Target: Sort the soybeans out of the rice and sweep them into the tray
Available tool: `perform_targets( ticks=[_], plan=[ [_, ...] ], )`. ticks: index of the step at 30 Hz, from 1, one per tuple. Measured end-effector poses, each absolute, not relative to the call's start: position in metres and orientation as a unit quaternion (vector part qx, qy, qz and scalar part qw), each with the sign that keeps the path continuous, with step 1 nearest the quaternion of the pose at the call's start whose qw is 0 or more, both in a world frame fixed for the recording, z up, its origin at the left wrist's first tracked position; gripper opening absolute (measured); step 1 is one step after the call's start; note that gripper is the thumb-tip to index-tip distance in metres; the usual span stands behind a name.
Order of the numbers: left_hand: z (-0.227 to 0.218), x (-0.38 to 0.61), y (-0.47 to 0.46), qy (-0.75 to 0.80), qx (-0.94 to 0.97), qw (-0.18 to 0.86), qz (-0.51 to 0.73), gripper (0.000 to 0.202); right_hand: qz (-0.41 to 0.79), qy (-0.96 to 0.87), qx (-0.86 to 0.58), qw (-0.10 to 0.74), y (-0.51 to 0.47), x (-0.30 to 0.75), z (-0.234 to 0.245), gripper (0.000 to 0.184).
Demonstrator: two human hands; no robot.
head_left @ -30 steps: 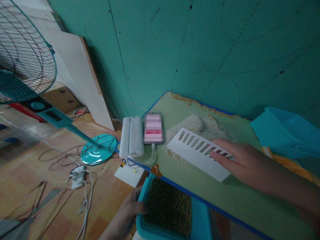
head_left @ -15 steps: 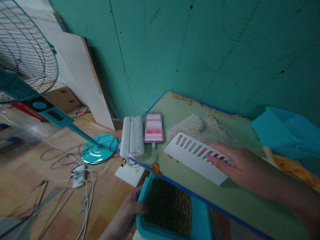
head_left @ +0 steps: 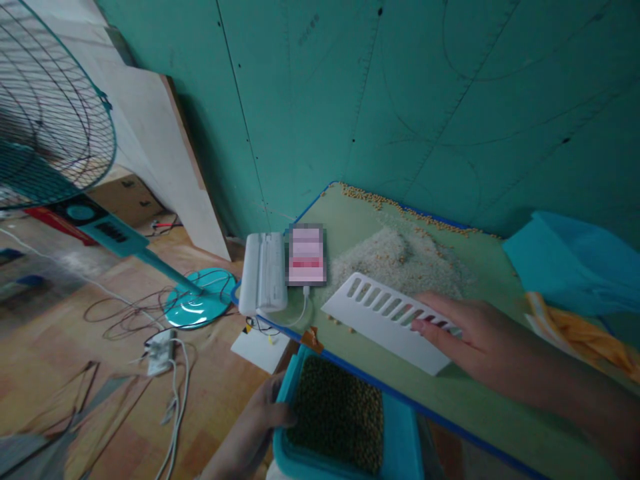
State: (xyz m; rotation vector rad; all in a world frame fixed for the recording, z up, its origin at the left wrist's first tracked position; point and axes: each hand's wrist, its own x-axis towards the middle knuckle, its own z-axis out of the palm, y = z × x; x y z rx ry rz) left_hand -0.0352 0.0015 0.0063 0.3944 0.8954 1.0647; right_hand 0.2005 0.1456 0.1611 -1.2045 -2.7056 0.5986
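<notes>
My right hand point(head_left: 460, 333) is closed on a white slotted plastic scraper point(head_left: 390, 323), its thumb on the near face and its fingers behind the slots. The scraper stands tilted on the green tabletop point(head_left: 490, 400), just in front of a pale grainy heap point(head_left: 385, 250) with scattered tan beans in it. Below the table's near edge, my left hand point(head_left: 267, 417) grips the left rim of a blue plastic bin point(head_left: 403, 433). Inside the bin lie many small round beans point(head_left: 340, 413), dark green on the left and tan on the right.
A pixelated phone point(head_left: 307, 255) and a white case-like device point(head_left: 263, 272) lie at the table's left end, with a white cable. Blue cloth-like material point(head_left: 575, 263) and an orange-white cloth point(head_left: 585, 337) are at right. A standing fan point(head_left: 200, 293), power strip point(head_left: 161, 352) and cords occupy the floor.
The scraper in my right hand has shifted slightly left and toward me across the tabletop. My left hand stays on the bin's rim.
</notes>
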Motion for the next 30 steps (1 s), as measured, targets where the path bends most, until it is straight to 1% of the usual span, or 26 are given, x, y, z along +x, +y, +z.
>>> perform_targets(
  ticks=[3,12,19,24,27,30],
  plan=[
    [0.006,-0.036,0.002,0.404,0.174,0.753,0.489,0.058,0.221,-0.895,-0.384,0.041,0.145,0.2,0.161,0.021],
    [0.01,-0.035,0.003,0.382,0.186,0.755,0.5,0.058,0.216,-0.904,-0.365,0.049,0.145,0.2,0.161,0.023],
    [0.018,-0.048,0.003,0.389,0.197,0.748,0.5,0.055,0.172,-0.921,-0.347,0.033,0.142,0.202,0.158,0.024],
    [0.027,-0.054,0.001,0.416,0.196,0.735,0.498,0.049,0.178,-0.928,-0.325,0.025,0.137,0.199,0.161,0.021],
    [0.03,-0.054,0.001,0.42,0.187,0.731,0.504,0.049,0.172,-0.934,-0.31,0.034,0.132,0.199,0.162,0.02],
    [0.031,-0.051,0.001,0.419,0.181,0.729,0.51,0.049,0.133,-0.945,-0.296,0.049,0.123,0.207,0.158,0.021]
  ],
)
